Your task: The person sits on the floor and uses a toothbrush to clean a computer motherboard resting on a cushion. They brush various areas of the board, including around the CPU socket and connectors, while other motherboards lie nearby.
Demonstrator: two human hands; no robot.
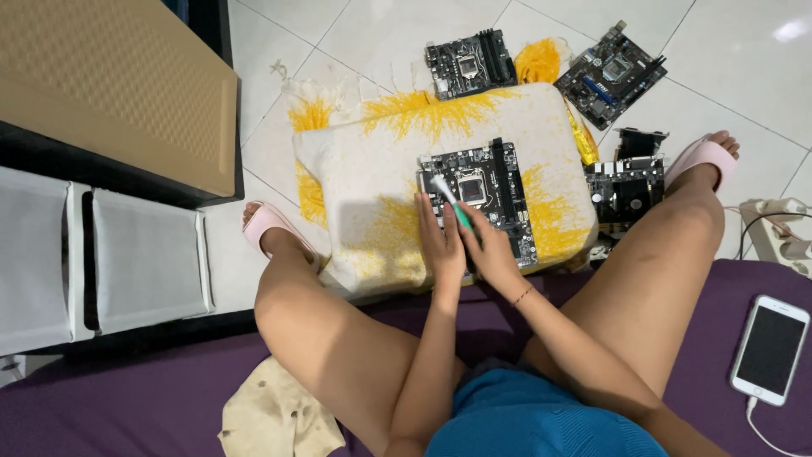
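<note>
From the head camera, a black motherboard (480,196) lies on a white cushion splashed with yellow (372,182), which sits on the tiled floor between the person's knees. The left hand (440,241) rests flat on the board's near left edge — fingers spread, gripping nothing. The right hand (489,251) is clenched around the handle of a green-and-white toothbrush (451,202), its bristled head over the board just beside the processor socket. Three more circuit boards (469,62) lie around the cushion's far and right sides. A white smartphone (770,348) lies on the purple mat (110,398) — well apart, to the right.
</note>
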